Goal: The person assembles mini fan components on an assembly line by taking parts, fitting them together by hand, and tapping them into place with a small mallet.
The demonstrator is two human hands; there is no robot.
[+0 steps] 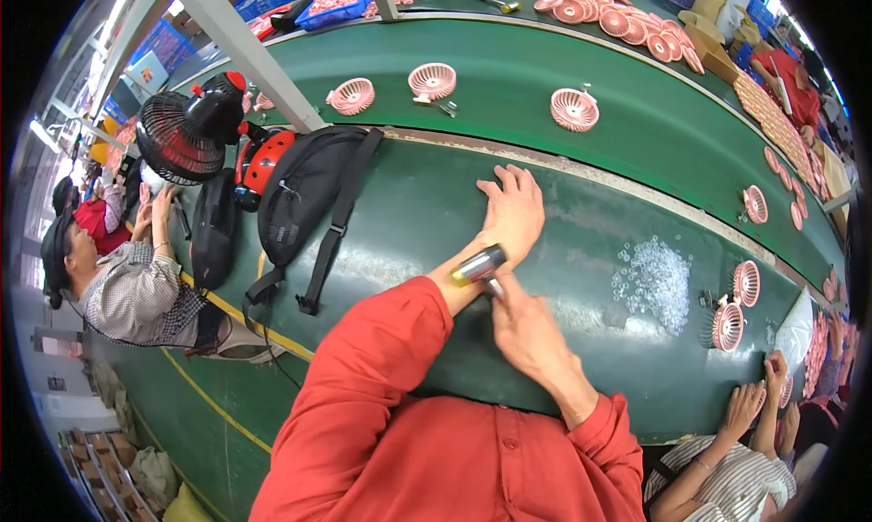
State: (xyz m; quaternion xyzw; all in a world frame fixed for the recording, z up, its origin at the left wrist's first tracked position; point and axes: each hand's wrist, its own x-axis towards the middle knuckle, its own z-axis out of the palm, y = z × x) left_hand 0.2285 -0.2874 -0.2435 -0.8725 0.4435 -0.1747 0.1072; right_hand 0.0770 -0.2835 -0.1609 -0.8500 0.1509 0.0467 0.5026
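Observation:
My left hand (514,215) stretches away from me over the green worktable (581,218). Its fingers are extended, the thumb stands apart, and nothing shows in its grasp. My right hand (534,333) is wrapped round the handle of a small hammer (480,265). The hammer's head, dark with a yellowish face, overlaps my left wrist in the view; I cannot tell whether it touches. Right of my hands lies a loose pile of small clear rings (654,286). Farther right, two pink slatted round fan housings (728,326) rest close together on the table.
A green conveyor belt (500,63) beyond the table carries several pink fan housings (575,110). To the left are a black bag (304,190), a ladybug-patterned item (265,166) and a black fan (182,136). Co-workers sit at left (127,277) and lower right (736,467).

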